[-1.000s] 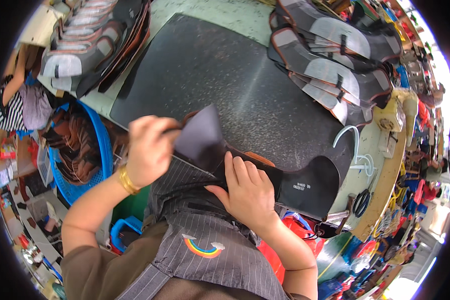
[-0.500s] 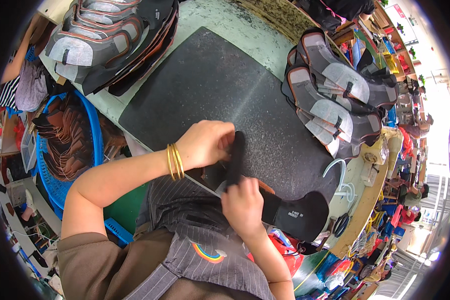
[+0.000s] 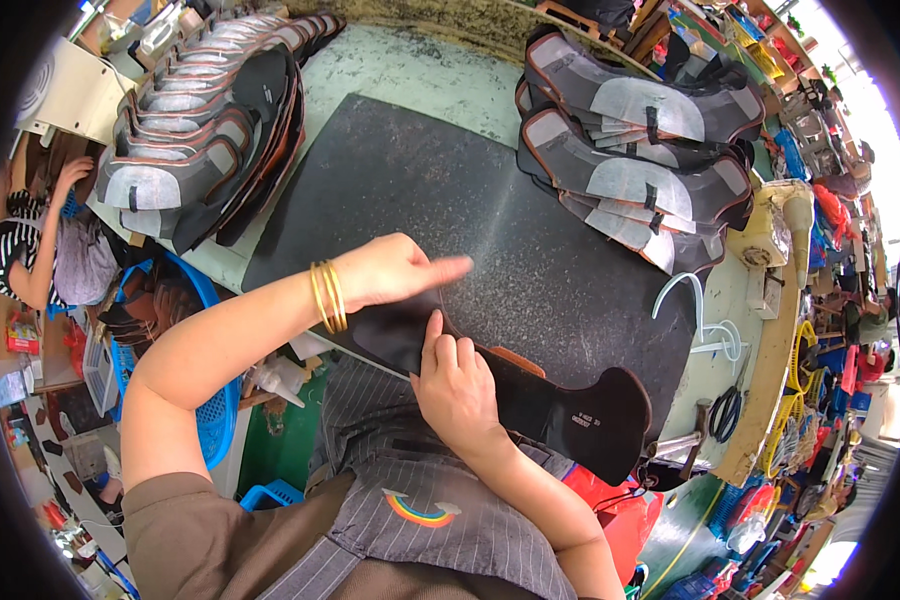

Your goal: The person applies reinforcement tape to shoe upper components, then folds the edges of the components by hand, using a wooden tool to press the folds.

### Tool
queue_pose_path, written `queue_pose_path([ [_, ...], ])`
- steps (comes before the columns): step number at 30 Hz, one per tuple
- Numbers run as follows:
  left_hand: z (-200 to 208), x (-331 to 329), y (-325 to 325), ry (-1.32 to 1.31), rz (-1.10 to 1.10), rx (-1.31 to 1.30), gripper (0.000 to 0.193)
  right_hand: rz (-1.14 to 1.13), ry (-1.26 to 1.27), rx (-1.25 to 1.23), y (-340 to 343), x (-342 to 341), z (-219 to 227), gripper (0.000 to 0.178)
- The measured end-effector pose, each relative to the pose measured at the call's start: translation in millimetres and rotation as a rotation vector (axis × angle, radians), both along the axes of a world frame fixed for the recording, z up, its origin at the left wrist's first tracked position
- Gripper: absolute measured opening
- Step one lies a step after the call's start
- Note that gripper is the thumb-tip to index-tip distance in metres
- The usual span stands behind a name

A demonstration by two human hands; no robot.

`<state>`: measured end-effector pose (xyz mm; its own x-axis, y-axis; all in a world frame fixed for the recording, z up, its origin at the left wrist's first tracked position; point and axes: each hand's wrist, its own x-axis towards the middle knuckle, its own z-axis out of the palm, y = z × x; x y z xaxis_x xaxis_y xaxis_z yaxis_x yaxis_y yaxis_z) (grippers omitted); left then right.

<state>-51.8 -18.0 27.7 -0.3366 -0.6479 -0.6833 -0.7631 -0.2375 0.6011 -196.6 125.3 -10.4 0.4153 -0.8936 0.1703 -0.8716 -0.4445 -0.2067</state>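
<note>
A dark shoe-upper piece [image 3: 598,425] with wide rounded ends lies along the near edge of a black work board [image 3: 390,170]. My right hand [image 3: 457,390] rests on its middle, index finger stretched forward onto the material, the other fingers loosely bent. Just above the piece's left part is my left hand [image 3: 385,272], wearing gold bangles; one digit points right, and the rest are partly hidden. Nothing shows in its grasp. A brown-orange edge [image 3: 515,360] peeks out behind the piece, to the right of my right hand.
Overlapping grey shoe uppers [image 3: 185,150] line the table's left side; more stacked uppers [image 3: 640,150] lie at the far right. A pale blue hanger-like hook [image 3: 695,300] and a hammer [image 3: 692,440] are on the right. Below left stands a blue basket [image 3: 215,425]. Another person's arm [image 3: 48,235] appears at far left.
The black strip standing up between my hands has gone down, and the piece lies flatter. My left hand has straightened a digit; my right index finger now extends onto the piece. The view has shifted.
</note>
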Motion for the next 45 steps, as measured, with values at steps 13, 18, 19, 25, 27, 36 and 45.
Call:
queue_pose_path([
  [13, 11, -14, 4, -0.091, -0.496, -0.394, 0.031, -0.02, -0.016, -0.059, 5, 0, -10, 0.076],
  [18, 5, -23, 6, -0.228, -0.581, -0.333, 0.024, -0.027, -0.008, -0.059, 5, 2, -12, 0.076],
  [19, 3, -23, 7, -0.279, -0.612, -0.299, 0.023, -0.02, 0.003, -0.064, 5, 2, -11, 0.076],
  [25, 0, -10, 16, 0.003, -0.702, -0.729, 0.007, -0.028, 0.02, -0.049, 4, 0, -9, 0.076],
  [27, 7, -4, 13, 0.12, -1.03, -1.06, 0.005, -0.029, 0.031, -0.045, 5, -1, -8, 0.077],
  [36, -37, 24, 12, 0.421, -0.049, -0.472, 0.04, -0.07, 0.097, 0.032, -6, 14, -3, 0.095],
  [45, -11, 15, 16, 0.094, -0.377, -1.25, 0.034, -0.063, 0.2, 0.028, -12, 16, 9, 0.079],
])
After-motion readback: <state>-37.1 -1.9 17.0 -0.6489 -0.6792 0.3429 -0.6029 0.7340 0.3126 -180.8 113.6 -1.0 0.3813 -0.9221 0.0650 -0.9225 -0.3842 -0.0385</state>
